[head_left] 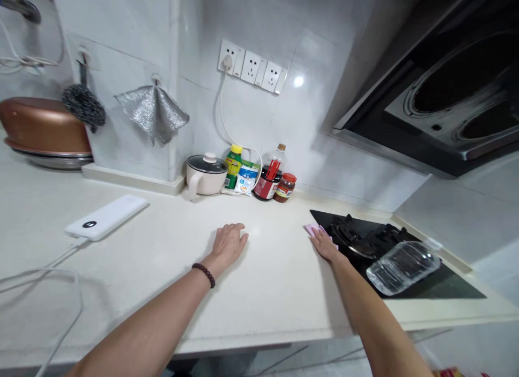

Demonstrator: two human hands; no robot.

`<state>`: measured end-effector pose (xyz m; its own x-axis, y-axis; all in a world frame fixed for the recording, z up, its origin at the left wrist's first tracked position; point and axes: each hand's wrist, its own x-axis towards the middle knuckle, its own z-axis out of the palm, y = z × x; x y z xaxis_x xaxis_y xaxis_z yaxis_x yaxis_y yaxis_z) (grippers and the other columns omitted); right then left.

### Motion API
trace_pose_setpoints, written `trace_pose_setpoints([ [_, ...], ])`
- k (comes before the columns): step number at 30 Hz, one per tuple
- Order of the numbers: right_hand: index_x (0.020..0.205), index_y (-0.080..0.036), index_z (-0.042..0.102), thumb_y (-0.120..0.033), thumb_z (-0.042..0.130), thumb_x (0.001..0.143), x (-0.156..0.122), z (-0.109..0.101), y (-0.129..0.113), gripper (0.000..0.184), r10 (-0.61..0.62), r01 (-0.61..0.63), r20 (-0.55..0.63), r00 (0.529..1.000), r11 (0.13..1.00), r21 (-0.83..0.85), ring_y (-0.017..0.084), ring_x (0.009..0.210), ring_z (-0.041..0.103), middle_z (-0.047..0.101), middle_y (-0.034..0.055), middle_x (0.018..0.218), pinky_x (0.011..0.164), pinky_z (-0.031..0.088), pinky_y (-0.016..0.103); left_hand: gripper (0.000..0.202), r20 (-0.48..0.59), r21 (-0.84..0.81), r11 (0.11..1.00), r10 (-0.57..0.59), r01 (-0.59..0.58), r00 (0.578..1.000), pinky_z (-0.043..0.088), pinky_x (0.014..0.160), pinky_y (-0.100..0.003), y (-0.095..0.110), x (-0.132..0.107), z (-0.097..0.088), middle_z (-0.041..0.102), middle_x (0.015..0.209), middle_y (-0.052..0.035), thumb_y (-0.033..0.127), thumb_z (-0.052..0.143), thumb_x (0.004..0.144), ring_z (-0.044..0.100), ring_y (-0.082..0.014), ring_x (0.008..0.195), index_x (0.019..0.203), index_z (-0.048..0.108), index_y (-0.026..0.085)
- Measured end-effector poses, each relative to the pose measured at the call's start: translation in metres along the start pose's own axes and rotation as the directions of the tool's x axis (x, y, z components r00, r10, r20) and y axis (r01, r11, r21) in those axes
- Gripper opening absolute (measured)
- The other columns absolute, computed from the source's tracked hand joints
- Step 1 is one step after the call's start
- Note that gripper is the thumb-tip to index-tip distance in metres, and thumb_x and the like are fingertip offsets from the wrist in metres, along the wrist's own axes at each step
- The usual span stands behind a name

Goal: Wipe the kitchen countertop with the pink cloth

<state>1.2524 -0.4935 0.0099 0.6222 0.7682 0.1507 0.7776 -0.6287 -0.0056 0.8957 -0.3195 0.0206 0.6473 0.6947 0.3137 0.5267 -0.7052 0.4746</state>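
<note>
My right hand [323,244] presses a folded pink cloth [311,228] against the left edge of the black gas stove [430,288]. Its fingers lie over the cloth, hiding part of it. My left hand [229,242] is over the pale countertop [267,307] with nothing in it, its fingers slightly bent and the thumb apart. A dark beaded bracelet [204,275] circles the left wrist. On the stove, right of my right hand, a large clear plastic container [403,267] lies on its side beside the black burner [353,237].
Along the wall stand a cream electric pot [207,174], a green bottle [233,166], a blue-and-white packet [246,180] and red-labelled jars [267,185]. A white power bank [106,217] with a cable lies left. The range hood [441,96] overhangs the stove.
</note>
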Motion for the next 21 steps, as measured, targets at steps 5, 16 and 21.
trace_pose_setpoints([
  [5, 0.155, -0.012, 0.03, -0.053, 0.022, 0.1, -0.009, 0.003, -0.01, 0.069, 0.098, -0.097, 0.08, 0.992, 0.995, -0.027, 0.032, 0.148, 0.023, 0.032, 0.0214, 0.157, 0.116, 0.018, 0.053, 0.028, 0.03, 0.008, 0.998, -0.057, 0.056, 0.998, 0.042, 0.077, -0.032, 0.006, 0.001, -0.007, 0.073, 0.088, -0.009, 0.032, 0.041, 0.095, 0.068, -0.0231, 0.087, 0.096, 0.065, 0.019],
  [16, 0.158, -0.022, 0.024, -0.069, 0.029, 0.096, -0.067, 0.004, -0.18, 0.077, -0.457, 0.413, 0.151, 0.877, 0.875, 0.25, 0.03, 0.152, 0.005, 0.013, 0.0089, 0.165, 0.121, 0.008, 0.05, 0.042, -0.032, 0.081, 0.997, 0.02, -0.017, 0.999, 0.041, 0.091, -0.039, -0.003, 0.0, -0.001, 0.071, 0.106, -0.013, 0.035, 0.031, 0.099, 0.061, -0.027, 0.104, 0.1, 0.07, 0.02],
  [21, 0.158, -0.023, 0.023, -0.069, 0.032, 0.096, -0.094, -0.003, -0.216, 0.078, -0.599, 0.543, 0.095, 0.795, 0.773, 0.328, 0.032, 0.152, 0.006, 0.013, 0.0094, 0.165, 0.121, 0.012, 0.051, 0.052, -0.124, 0.136, 0.991, -0.001, 0.018, 0.992, 0.027, 0.113, -0.052, -0.01, 0.002, 0.007, 0.048, 0.148, -0.0162, 0.041, 0.035, 0.097, 0.033, -0.0342, 0.141, 0.138, 0.054, 0.015],
])
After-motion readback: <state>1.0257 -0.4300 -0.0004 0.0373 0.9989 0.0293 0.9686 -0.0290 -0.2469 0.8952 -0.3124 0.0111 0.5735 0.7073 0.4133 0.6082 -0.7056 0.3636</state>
